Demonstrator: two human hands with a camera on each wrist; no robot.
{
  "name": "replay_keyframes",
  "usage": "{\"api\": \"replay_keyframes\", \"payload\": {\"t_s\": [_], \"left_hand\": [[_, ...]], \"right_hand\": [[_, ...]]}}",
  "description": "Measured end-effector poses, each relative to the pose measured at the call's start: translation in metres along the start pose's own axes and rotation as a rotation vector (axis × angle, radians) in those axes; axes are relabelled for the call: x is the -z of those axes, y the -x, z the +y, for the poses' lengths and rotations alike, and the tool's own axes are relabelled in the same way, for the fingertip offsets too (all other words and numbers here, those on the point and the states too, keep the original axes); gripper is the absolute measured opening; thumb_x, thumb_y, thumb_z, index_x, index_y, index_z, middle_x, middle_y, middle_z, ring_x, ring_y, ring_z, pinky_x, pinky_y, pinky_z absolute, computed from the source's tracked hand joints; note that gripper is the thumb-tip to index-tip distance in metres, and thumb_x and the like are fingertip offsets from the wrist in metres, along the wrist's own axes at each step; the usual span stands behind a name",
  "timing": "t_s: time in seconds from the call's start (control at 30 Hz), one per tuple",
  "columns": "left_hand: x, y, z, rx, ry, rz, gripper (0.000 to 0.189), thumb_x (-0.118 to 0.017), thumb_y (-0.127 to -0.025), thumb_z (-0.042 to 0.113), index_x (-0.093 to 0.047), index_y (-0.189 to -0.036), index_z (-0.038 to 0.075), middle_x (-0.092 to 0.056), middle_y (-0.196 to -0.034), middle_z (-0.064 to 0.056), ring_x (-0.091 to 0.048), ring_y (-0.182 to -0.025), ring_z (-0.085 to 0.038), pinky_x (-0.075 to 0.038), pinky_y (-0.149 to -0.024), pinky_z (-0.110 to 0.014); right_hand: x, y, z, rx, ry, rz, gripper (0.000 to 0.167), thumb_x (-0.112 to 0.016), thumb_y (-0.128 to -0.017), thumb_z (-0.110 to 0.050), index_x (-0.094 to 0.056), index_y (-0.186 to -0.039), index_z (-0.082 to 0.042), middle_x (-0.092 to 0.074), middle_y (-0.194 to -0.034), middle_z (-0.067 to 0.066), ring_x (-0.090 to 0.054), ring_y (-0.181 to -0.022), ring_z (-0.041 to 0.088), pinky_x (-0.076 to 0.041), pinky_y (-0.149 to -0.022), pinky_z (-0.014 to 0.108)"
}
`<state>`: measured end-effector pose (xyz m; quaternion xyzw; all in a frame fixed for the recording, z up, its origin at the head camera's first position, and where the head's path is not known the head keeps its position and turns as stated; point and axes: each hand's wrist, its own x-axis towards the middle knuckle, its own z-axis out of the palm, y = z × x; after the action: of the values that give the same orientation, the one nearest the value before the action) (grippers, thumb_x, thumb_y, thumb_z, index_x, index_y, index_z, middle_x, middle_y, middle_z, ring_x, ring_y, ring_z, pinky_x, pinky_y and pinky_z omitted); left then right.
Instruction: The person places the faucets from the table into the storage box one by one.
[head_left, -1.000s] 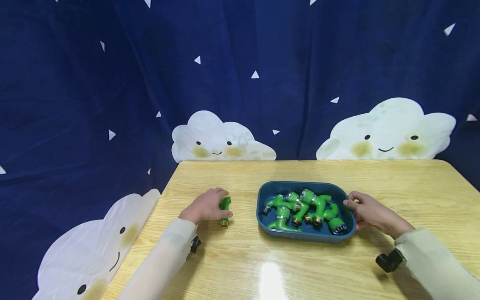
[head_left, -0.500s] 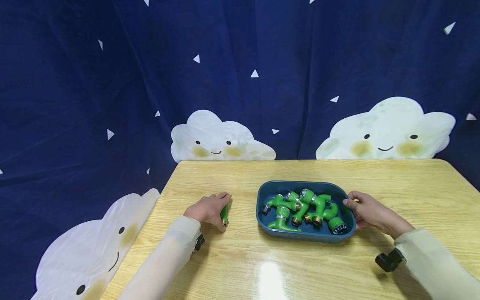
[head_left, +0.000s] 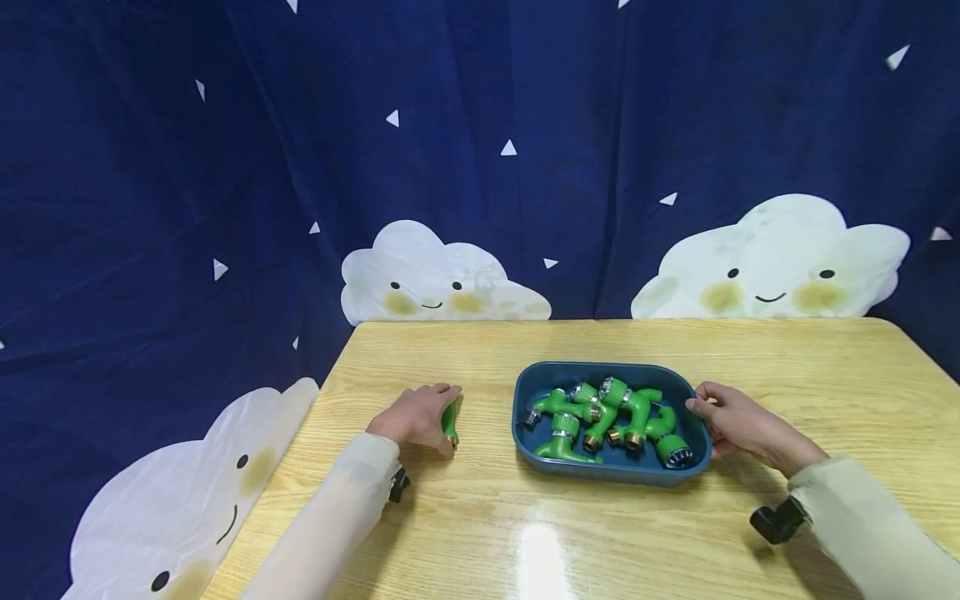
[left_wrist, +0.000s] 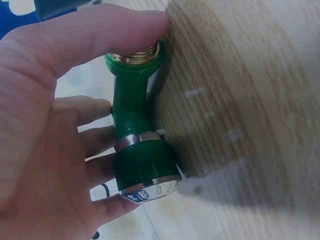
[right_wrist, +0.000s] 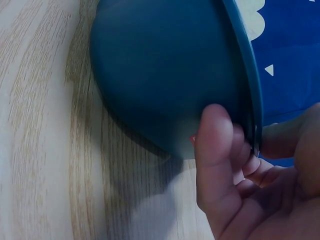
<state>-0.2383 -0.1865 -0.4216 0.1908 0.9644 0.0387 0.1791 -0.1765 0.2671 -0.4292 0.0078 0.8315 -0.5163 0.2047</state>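
On the left part of the table, my left hand (head_left: 420, 419) grips a green tap (head_left: 449, 423) lying there. In the left wrist view the thumb presses over the brass threaded end of the tap (left_wrist: 132, 100). The other fingers reach along its far side, towards the ribbed knob with a chrome ring. My right hand (head_left: 738, 423) pinches the right end of a dark blue plastic tub (head_left: 615, 475), thumb on the rim and fingers against the outer wall. Several green taps (head_left: 637, 412) with brass threads lie jumbled inside the tub.
Both things rest on a light wooden table (head_left: 480, 533). A dark blue curtain (head_left: 480, 192) with white clouds and triangles hangs behind and to the left. Black wrist mounts (head_left: 780, 521) sit under the sleeves.
My left hand has moved slightly right and lower over the tap, and its thumb has come to the brass end. The right hand and the tub have stayed put.
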Motion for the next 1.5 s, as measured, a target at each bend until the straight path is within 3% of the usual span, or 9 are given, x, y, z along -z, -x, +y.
{"api": "replay_keyframes", "payload": {"t_s": [0.37, 0.73, 0.93, 1.13, 1.5], "left_hand": [[-0.001, 0.0, 0.0, -0.028, 0.009, 0.027, 0.105, -0.087, -0.067, 0.037, -0.035, -0.155, 0.013, -0.041, -0.157, -0.011, -0.046, -0.139, -0.034, -0.032, -0.116, -0.059], [0.011, 0.003, 0.007, -0.041, 0.026, 0.07, 0.104, -0.086, -0.069, 0.036, -0.032, -0.156, 0.015, -0.037, -0.16, -0.009, -0.047, -0.137, -0.035, -0.041, -0.112, -0.052], [0.018, 0.005, 0.012, -0.061, 0.023, 0.076, 0.103, -0.085, -0.072, 0.041, -0.032, -0.156, 0.016, -0.035, -0.161, -0.009, -0.044, -0.141, -0.036, -0.037, -0.115, -0.053], [0.031, 0.011, 0.024, -0.106, 0.048, 0.093, 0.1, -0.085, -0.075, 0.039, -0.032, -0.157, 0.017, -0.034, -0.161, -0.01, -0.042, -0.144, -0.035, -0.037, -0.116, -0.053], [0.052, 0.016, 0.051, -0.201, -0.023, 0.194, 0.098, -0.083, -0.074, 0.044, -0.034, -0.155, 0.017, -0.037, -0.16, -0.01, -0.048, -0.139, -0.034, -0.042, -0.111, -0.051]], "right_hand": [[-0.001, 0.0, 0.001, 0.005, 0.002, -0.006, 0.024, -0.033, -0.109, -0.02, -0.037, -0.096, -0.001, -0.045, -0.066, 0.0, -0.058, -0.061, 0.013, -0.057, -0.058, 0.033], [0.0, 0.0, 0.001, 0.02, -0.009, -0.004, 0.023, -0.034, -0.109, -0.019, -0.037, -0.096, 0.0, -0.04, -0.06, -0.003, -0.06, -0.061, 0.014, -0.058, -0.058, 0.033], [-0.001, 0.001, 0.0, 0.015, 0.001, 0.004, 0.023, -0.034, -0.109, -0.019, -0.038, -0.096, 0.0, -0.043, -0.061, -0.002, -0.06, -0.061, 0.014, -0.057, -0.058, 0.033], [-0.002, 0.0, 0.001, 0.025, -0.006, 0.002, 0.024, -0.034, -0.109, -0.02, -0.038, -0.096, -0.001, -0.038, -0.06, -0.003, -0.057, -0.06, 0.012, -0.057, -0.057, 0.032], [0.0, 0.0, 0.001, 0.018, -0.016, -0.008, 0.023, -0.034, -0.109, -0.02, -0.036, -0.095, -0.001, -0.034, -0.061, -0.004, -0.054, -0.059, 0.012, -0.057, -0.058, 0.033]]}}
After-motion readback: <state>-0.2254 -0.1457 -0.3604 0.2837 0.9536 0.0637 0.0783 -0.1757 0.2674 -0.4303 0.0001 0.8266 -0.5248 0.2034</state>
